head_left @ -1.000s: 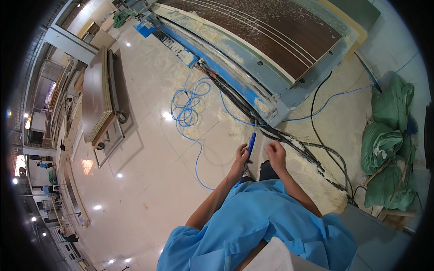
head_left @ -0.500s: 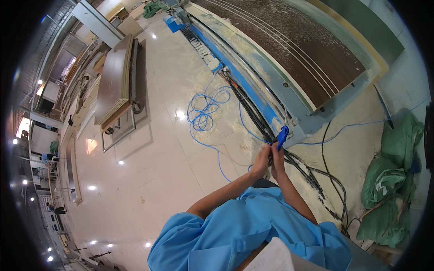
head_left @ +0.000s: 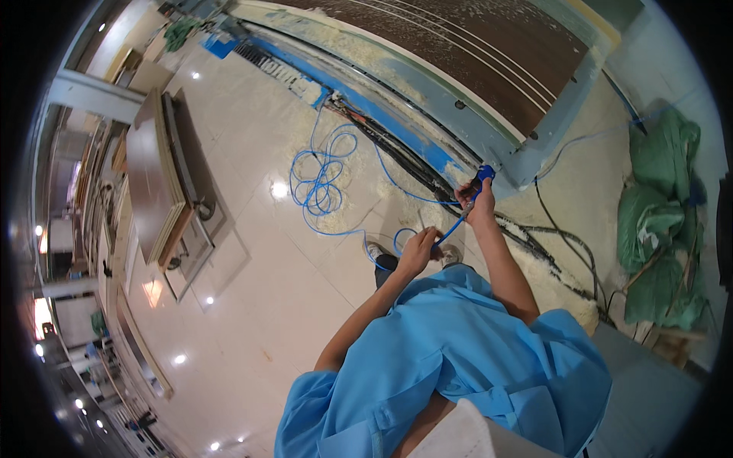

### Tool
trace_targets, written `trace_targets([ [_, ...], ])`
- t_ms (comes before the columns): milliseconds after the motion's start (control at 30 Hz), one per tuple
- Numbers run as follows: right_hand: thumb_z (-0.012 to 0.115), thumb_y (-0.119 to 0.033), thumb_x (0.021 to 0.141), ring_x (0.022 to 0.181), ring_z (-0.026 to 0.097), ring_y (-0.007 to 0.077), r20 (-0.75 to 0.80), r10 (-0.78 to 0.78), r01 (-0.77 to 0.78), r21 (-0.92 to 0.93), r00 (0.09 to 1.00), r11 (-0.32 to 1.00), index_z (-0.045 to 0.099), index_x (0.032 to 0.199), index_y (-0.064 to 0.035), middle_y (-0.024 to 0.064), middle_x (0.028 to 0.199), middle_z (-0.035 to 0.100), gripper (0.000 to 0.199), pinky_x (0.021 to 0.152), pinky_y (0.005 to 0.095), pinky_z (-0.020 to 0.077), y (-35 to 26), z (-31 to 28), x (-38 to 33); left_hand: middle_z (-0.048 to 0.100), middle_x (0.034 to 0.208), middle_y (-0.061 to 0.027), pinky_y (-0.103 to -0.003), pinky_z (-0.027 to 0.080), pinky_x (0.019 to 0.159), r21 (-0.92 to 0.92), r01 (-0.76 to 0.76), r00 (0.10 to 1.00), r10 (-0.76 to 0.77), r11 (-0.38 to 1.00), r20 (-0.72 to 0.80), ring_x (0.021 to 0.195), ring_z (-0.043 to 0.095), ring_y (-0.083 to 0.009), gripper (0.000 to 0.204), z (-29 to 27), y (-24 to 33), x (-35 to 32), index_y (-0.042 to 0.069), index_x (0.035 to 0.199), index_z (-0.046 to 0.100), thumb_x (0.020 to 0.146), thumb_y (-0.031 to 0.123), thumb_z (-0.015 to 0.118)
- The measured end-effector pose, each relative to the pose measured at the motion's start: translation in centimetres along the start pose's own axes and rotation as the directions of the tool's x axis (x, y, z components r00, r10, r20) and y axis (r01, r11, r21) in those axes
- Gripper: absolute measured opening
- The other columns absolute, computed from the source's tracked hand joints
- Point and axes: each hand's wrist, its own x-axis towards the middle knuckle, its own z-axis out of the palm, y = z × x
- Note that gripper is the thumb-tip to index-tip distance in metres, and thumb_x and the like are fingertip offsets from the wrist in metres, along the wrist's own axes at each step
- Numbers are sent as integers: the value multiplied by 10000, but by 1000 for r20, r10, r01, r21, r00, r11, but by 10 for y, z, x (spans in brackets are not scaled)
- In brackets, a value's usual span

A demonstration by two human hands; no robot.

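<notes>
My right hand [head_left: 476, 203] is closed around a blue air blow gun [head_left: 484, 175], held up near the corner of the big machine bed [head_left: 489, 114]. A thin blue air hose [head_left: 454, 227] runs down from the gun into my left hand [head_left: 419, 249], which grips it below. The rest of the hose lies in loose coils [head_left: 324, 179] on the tiled floor to my left. My blue sleeves and shirt fill the lower middle of the view.
A dark brown panel [head_left: 473, 46] dusted with sawdust lies on the machine bed. Black cables [head_left: 550, 237] and sawdust piles run along its base. Green sacks [head_left: 660, 206] stand at right. A cart of stacked boards [head_left: 156, 183] sits at left.
My hands have separated: the right one rose with the blow gun toward the machine corner, while the left one slid down the hose. The view swung so the coils sit further left.
</notes>
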Motion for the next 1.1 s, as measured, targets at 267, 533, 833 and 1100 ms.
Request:
trace_targets([
  [267,512,-517,1087,536,587,159,-94,-24,-8,-323,995,946,590,944,-41,18,655,590,503,536,370,571,-11,42,51,758,966,-176,-507,558,818,554,111,981,-3,825,-192,928,723,-395,378,-258,-182,-118,135,1173,720,1025,377,470],
  [533,472,-474,1114,527,555,139,-30,-34,26,-255,999,967,563,990,-11,24,685,578,489,495,334,513,26,150,110,721,793,-141,-513,520,731,596,405,814,24,694,-581,778,696,-393,497,-477,-252,-237,147,893,737,1074,418,362],
  [833,511,-445,1105,572,558,164,3,-36,36,-158,999,987,546,975,3,39,697,577,468,540,343,521,84,287,222,542,549,-115,-454,422,583,261,451,610,-81,854,-788,558,580,-308,598,-535,-242,-208,80,835,717,1097,497,378],
  [1100,491,-465,1107,563,561,170,54,39,-30,-171,998,985,557,936,-27,41,674,577,475,530,350,523,144,444,380,450,524,-31,-366,350,512,140,389,607,-139,911,-782,513,472,-154,568,-607,-187,-125,63,820,678,1108,464,398],
])
